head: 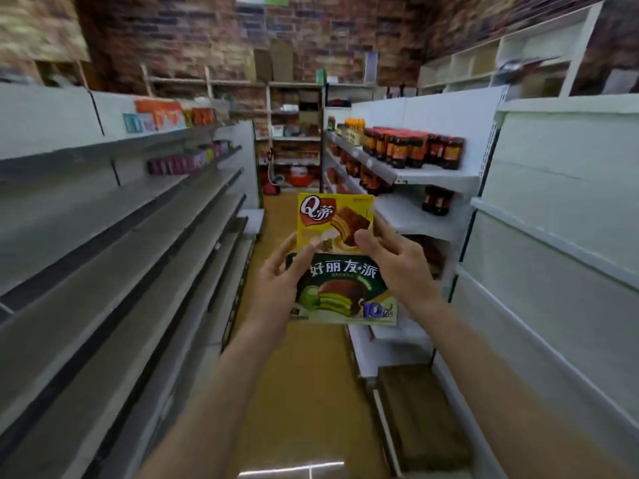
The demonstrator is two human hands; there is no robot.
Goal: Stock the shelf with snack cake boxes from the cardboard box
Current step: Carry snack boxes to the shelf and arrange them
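While both hands (280,288) (397,267) grip two snack cake boxes (340,257), grey shelves (114,236) line a brick-walled aisle (304,375).

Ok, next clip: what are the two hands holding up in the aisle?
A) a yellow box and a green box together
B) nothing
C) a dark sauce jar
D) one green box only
A: the left hand and right hand together hold a yellow snack cake box behind a green snack cake box.

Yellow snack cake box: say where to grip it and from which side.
Grip the yellow box by its free upper side edges, coming from above. Its lower part is covered by the green box, and the left hand and right hand crowd there.
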